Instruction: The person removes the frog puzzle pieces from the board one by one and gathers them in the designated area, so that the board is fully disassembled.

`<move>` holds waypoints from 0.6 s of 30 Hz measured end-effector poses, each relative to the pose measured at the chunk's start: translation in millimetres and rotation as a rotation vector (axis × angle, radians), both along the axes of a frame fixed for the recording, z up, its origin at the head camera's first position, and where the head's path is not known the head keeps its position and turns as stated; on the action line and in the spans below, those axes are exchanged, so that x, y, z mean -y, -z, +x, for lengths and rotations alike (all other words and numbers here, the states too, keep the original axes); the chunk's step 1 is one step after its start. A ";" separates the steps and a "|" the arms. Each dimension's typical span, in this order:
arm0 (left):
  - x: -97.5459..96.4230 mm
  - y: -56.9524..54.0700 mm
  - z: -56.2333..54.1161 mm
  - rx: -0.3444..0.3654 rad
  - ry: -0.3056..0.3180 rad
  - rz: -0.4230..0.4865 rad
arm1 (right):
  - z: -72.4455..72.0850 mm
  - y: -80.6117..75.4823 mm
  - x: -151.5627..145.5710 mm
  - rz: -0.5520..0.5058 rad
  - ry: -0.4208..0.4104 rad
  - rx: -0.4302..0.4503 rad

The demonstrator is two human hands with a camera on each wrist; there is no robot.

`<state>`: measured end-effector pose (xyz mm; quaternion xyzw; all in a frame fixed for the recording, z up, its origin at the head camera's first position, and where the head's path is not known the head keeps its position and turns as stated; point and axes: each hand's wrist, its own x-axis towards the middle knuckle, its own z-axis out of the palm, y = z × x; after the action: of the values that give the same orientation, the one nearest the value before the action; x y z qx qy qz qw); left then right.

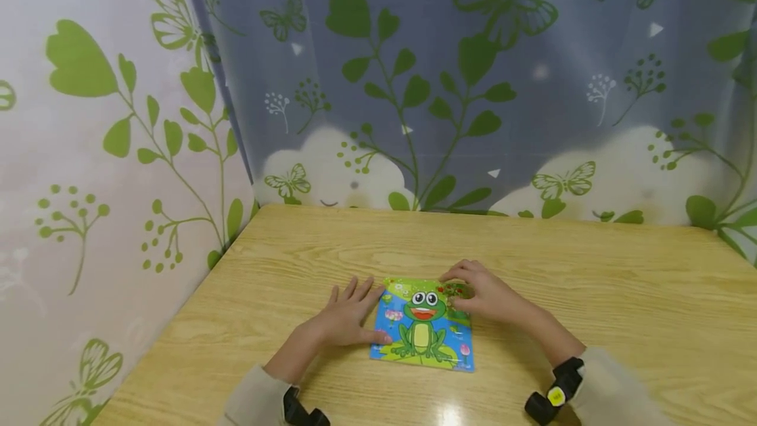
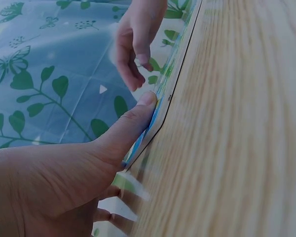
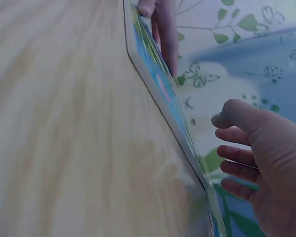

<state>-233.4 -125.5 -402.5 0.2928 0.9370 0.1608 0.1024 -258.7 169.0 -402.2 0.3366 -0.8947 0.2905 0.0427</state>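
A thin square board (image 1: 421, 337) with a smiling green frog on a blue and green ground lies flat on the wooden table. Its surface looks glossy. On its left side my left hand (image 1: 349, 321) is spread, with the thumb resting on the board's face near the lower left. In the left wrist view that thumb (image 2: 130, 123) presses the board's edge. Over the upper right corner hovers my right hand (image 1: 487, 291), fingers loosely bent. The right wrist view shows these fingers (image 3: 239, 155) beside the board (image 3: 160, 84), with nothing visible between them.
The light wood table (image 1: 591, 281) stretches around the board on all sides. Behind it hangs a blue curtain (image 1: 426, 84) with green leaves and butterflies, and a pale patterned one (image 1: 118, 150) stands along the left edge. A black band (image 1: 556, 396) sits on the right wrist.
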 end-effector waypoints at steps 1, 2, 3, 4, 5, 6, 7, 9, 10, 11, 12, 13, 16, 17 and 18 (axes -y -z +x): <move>-0.7 -0.3 0.0 0.001 0.000 -0.001 | -0.7 0.3 4.7 0.016 -0.003 -0.004; -1.3 -0.2 -0.2 0.000 0.000 -0.003 | -1.4 0.6 9.3 0.031 -0.004 -0.006; -1.9 -0.2 -0.4 0.000 0.000 -0.006 | -1.8 0.9 13.5 0.050 -0.004 -0.012; -2.4 0.0 -0.9 -0.001 -0.001 -0.008 | -2.1 1.4 17.5 0.073 0.001 -0.026; -2.8 0.6 -1.5 -0.002 -0.001 -0.010 | -2.4 2.1 20.7 0.095 0.006 -0.043; -3.2 0.9 -1.9 -0.003 -0.002 -0.011 | -2.9 2.7 23.7 0.117 0.015 -0.062; -3.5 1.2 -2.2 -0.003 -0.002 -0.011 | -3.3 3.2 26.6 0.133 0.026 -0.082; -3.9 1.7 -2.7 -0.003 -0.003 -0.014 | -3.8 4.5 31.4 0.157 0.048 -0.110; -3.9 1.7 -2.7 0.000 -0.004 -0.012 | -3.9 5.2 33.5 0.163 0.061 -0.121; -3.8 1.6 -2.5 0.003 -0.005 -0.012 | -4.0 6.0 35.6 0.162 0.074 -0.128; -3.6 1.5 -2.3 0.004 -0.005 -0.014 | -4.1 6.8 37.6 0.161 0.087 -0.130; -3.3 1.4 -2.2 0.005 -0.007 -0.014 | -4.3 7.9 39.4 0.160 0.100 -0.133; -2.1 0.9 -1.5 0.007 -0.014 -0.014 | -5.0 11.4 44.0 0.144 0.128 -0.140; -1.6 0.7 -1.3 0.006 -0.017 -0.015 | -5.2 12.4 45.2 0.135 0.134 -0.144; -1.2 0.6 -1.2 0.004 -0.019 -0.016 | -5.5 13.4 46.0 0.129 0.139 -0.147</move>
<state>-234.6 -124.3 -403.1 0.2829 0.9407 0.1549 0.1054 -264.1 122.9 -415.7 0.2960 -0.9272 0.2033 0.1065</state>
